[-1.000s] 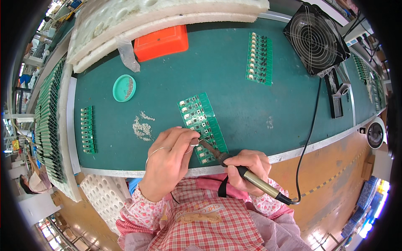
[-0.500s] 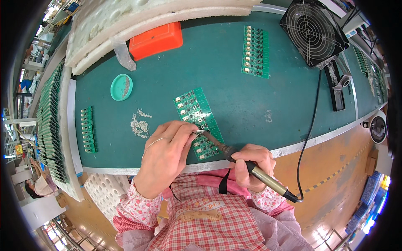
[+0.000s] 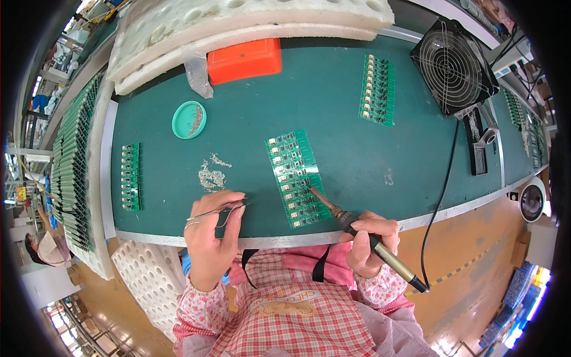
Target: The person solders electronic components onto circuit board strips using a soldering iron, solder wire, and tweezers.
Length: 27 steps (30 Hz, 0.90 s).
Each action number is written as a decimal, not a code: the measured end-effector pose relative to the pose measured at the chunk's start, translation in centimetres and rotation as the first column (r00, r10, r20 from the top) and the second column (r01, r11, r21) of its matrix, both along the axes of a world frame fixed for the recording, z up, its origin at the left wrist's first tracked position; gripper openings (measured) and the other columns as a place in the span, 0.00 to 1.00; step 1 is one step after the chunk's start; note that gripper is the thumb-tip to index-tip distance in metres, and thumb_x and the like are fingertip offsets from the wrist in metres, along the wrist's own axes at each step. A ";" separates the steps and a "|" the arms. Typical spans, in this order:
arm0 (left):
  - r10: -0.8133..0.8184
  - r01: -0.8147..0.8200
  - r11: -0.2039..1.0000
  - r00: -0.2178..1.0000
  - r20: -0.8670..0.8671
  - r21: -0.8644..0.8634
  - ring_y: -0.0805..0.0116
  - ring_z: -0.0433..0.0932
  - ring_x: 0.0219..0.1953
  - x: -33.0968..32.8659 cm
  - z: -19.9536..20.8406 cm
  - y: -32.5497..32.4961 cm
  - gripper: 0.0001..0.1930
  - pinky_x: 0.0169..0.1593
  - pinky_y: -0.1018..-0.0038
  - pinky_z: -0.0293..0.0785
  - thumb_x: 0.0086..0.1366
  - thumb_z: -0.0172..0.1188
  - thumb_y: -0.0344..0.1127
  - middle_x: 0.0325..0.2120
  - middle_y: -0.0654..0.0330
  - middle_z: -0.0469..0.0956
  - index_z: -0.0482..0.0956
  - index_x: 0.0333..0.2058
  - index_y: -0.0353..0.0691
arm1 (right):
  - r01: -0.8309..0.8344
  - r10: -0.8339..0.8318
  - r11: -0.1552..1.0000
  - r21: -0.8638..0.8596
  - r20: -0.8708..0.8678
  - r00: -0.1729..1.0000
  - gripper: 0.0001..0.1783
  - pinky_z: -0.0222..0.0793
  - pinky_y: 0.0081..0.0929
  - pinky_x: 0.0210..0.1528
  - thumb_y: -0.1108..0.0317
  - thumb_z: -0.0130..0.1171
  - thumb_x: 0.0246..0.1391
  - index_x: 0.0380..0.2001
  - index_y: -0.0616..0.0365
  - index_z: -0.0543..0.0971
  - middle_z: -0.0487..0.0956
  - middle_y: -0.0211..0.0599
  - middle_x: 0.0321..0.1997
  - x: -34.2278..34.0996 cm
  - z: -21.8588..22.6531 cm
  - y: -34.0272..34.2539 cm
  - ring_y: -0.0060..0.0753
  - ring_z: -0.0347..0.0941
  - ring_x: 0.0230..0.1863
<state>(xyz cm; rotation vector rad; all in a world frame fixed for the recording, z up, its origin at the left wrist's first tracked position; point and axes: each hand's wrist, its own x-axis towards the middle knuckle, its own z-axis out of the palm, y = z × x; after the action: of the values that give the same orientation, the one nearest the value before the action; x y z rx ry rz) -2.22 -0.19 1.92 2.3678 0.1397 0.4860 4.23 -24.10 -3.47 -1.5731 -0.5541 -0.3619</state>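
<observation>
A green circuit board panel (image 3: 295, 169), with rows of white and black components, lies at the middle of the bench. My right hand (image 3: 373, 243) grips a soldering iron (image 3: 340, 216) by its dark grip. The iron's tip is at the panel's middle, among the components. To the left of the panel, my left hand (image 3: 212, 239) holds thin metal tweezers (image 3: 223, 209) between thumb and fingers. Their points face the panel, apart from it. A loose pile of tiny parts (image 3: 212, 177) lies just beyond that hand.
Beyond the pile stand a round teal dish (image 3: 189, 120) of small parts and an orange box (image 3: 244, 61). More panels lie at the left (image 3: 131, 177) and far right (image 3: 376, 90). A black fan (image 3: 455, 68) and soldering iron stand (image 3: 479, 146) stand at right; the iron's cable (image 3: 445, 181) crosses the bench edge.
My left hand has drawn back to the left, off the panel, with the tweezers. The iron remains at the panel. The whole view has shifted slightly.
</observation>
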 end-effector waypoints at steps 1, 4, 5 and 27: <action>0.008 -0.008 0.998 1.000 0.004 0.057 0.61 0.81 0.38 -0.4 0.0 0.4 0.10 0.43 0.71 0.75 0.59 0.62 0.18 0.38 0.54 0.81 0.79 0.40 0.32 | -0.006 0.006 1.000 -0.003 0.006 1.000 0.08 0.69 0.26 0.20 0.76 0.61 0.54 0.36 0.64 0.74 0.77 0.34 0.16 0.0 -0.1 0.0 0.30 0.74 0.15; 0.034 -0.034 0.982 0.999 -0.001 0.184 0.59 0.80 0.39 -1.6 0.5 1.7 0.10 0.44 0.68 0.73 0.58 0.62 0.19 0.38 0.55 0.81 0.79 0.40 0.33 | 0.007 -0.007 1.000 -0.019 0.047 0.999 0.07 0.70 0.26 0.20 0.75 0.60 0.55 0.36 0.65 0.74 0.77 0.34 0.16 0.1 -0.2 0.1 0.29 0.74 0.15; 0.050 -0.044 0.965 0.999 -0.015 0.260 0.58 0.79 0.39 -2.0 0.7 2.1 0.10 0.44 0.67 0.72 0.58 0.62 0.20 0.38 0.55 0.81 0.79 0.39 0.34 | 0.013 -0.012 0.999 -0.029 0.045 0.999 0.06 0.70 0.25 0.20 0.75 0.60 0.56 0.36 0.65 0.74 0.77 0.34 0.15 0.1 -0.3 0.0 0.28 0.74 0.15; -0.055 0.062 0.979 0.998 0.041 -0.195 0.65 0.83 0.37 2.3 -2.8 -3.0 0.11 0.39 0.75 0.79 0.58 0.63 0.16 0.38 0.55 0.83 0.82 0.40 0.33 | -0.089 0.078 0.988 -0.125 -0.089 0.993 0.06 0.65 0.24 0.18 0.75 0.64 0.52 0.34 0.60 0.77 0.75 0.32 0.15 0.6 1.5 0.5 0.27 0.70 0.13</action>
<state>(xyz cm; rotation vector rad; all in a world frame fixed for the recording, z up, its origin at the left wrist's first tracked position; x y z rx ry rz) 0.05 -3.18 -0.85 2.1631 0.0969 0.4644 4.80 -23.57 -1.95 -1.6752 -0.5856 -0.1990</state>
